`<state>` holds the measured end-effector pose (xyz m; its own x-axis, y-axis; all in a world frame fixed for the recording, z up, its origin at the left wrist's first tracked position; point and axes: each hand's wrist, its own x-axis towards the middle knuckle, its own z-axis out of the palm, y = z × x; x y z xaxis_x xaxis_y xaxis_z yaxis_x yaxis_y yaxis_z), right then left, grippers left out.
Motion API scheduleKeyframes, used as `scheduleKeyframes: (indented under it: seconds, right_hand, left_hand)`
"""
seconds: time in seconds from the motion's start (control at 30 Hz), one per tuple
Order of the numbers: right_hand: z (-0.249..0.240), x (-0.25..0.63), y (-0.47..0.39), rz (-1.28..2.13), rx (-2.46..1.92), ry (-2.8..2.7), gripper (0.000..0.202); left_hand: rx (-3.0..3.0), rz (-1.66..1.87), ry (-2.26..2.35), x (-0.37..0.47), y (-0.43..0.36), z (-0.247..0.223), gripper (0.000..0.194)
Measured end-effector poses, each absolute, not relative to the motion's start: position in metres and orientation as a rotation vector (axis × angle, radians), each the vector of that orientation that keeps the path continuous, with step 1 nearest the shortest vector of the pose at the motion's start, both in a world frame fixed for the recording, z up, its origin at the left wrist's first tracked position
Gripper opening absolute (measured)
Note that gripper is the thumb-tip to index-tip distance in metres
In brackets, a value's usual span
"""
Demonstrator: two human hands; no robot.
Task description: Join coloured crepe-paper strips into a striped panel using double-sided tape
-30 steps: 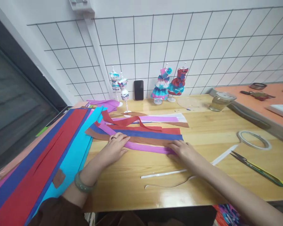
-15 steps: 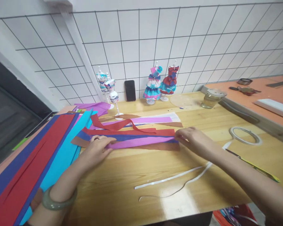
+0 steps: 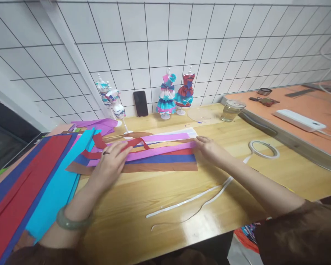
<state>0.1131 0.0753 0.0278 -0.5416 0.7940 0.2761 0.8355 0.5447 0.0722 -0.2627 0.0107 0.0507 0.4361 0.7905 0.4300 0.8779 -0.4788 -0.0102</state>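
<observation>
A long purple crepe-paper strip (image 3: 160,151) stretches between my two hands, slanting up to the right. My right hand (image 3: 211,150) pinches its right end. My left hand (image 3: 109,163), with a ring and a green bangle, is closed over its left part, the fingertips hidden beside a curled red strip (image 3: 139,141). Below the purple strip lie a blue strip (image 3: 165,159) and a brown strip (image 3: 160,168), with a flat red strip (image 3: 189,151) partly covered. Another purple strip (image 3: 173,137) lies on a white strip (image 3: 192,132) farther back.
Wide red (image 3: 38,169) and turquoise sheets (image 3: 63,176) fill the left side. Small dress forms (image 3: 167,99) and a phone (image 3: 141,103) stand at the wall. A glass cup (image 3: 231,110), tape roll (image 3: 264,149) and white thin strips (image 3: 182,201) lie rightward.
The purple strip has moved back, away from me, baring the blue strip. Both hands shifted with it, the left now reaching the curled red strip. The camera view turned slightly right.
</observation>
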Motion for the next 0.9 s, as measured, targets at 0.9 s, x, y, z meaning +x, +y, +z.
scheduleKeyframes:
  seconds: [0.9]
  right_hand:
    - [-0.006, 0.144, 0.039, -0.197, -1.164, -2.697, 0.031]
  left_hand:
    - [-2.723, -0.287, -1.704, -0.258, -0.056, 0.012, 0.041]
